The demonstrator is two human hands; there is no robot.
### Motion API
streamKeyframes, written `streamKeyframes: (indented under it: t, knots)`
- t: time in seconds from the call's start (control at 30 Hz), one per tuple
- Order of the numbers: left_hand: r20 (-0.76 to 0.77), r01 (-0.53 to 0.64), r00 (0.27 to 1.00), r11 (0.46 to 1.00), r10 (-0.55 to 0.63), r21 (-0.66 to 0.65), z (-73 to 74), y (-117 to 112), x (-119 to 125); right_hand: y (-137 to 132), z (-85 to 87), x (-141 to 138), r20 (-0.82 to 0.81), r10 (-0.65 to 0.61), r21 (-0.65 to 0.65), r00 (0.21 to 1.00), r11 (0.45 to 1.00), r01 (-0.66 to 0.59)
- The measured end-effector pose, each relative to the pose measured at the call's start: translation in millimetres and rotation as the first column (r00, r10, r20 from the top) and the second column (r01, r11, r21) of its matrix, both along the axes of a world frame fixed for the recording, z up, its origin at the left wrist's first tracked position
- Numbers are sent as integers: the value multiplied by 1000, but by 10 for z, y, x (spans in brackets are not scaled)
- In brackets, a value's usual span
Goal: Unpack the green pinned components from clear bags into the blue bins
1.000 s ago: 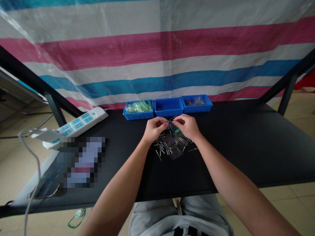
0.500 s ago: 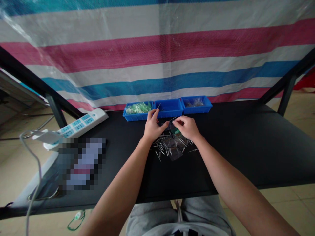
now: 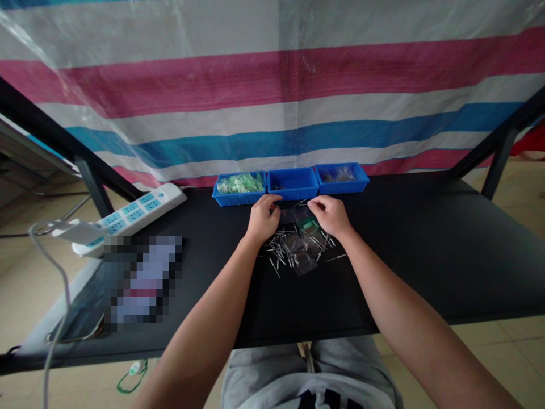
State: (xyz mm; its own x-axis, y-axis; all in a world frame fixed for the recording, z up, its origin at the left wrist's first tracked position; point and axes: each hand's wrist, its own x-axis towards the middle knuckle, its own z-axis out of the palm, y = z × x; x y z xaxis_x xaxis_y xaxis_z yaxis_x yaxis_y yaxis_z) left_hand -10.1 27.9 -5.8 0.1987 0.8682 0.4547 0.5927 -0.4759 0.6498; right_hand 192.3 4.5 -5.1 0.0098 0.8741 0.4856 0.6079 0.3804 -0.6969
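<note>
Over a pile of silver blind rivets (image 3: pixel 279 250) and small clear plastic bags (image 3: pixel 305 263), both my hands work in front of the blue bins. My left hand (image 3: pixel 263 218) is just before the middle bin (image 3: pixel 293 194), its fingers curved and thumb apart, with nothing visible in them. Thumb and index finger of my right hand (image 3: pixel 330 215) pinch one thin rivet (image 3: pixel 301 203), which points left. Below that hand lies a bag with something green (image 3: pixel 309 225). A few rivets rest inside the middle bin.
The left bin (image 3: pixel 238 199) holds green and clear packets; the right bin (image 3: pixel 343 186) holds small clear pieces. A white power strip (image 3: pixel 131 216) with a plugged cable and a blurred-out flat object (image 3: pixel 149 278) lie at left. A striped sheet (image 3: pixel 293 74) hangs behind.
My left hand has drawn back from the middle bin; the rivet at its fingertips is gone from them, and rivets show in the bin. My right hand has moved slightly right, still pinching a rivet.
</note>
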Motion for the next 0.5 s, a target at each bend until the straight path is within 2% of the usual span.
streamKeyframes:
  t: [0.17, 0.3, 0.5]
  knots:
    - [6, 9, 1000, 1000, -10, 12, 17, -64, -20, 15, -27, 17, 5, -14, -17, 1000, 1000, 14]
    - [7, -6, 1000, 999, 6, -31, -2, -80, -19, 17, -37, 15, 20, -15, -50, 1000, 999, 16]
    - [-291, -52, 956, 995, 24, -86, -60, -52, 6, 24, -57, 17, 23, 1, -71, 1000, 997, 1]
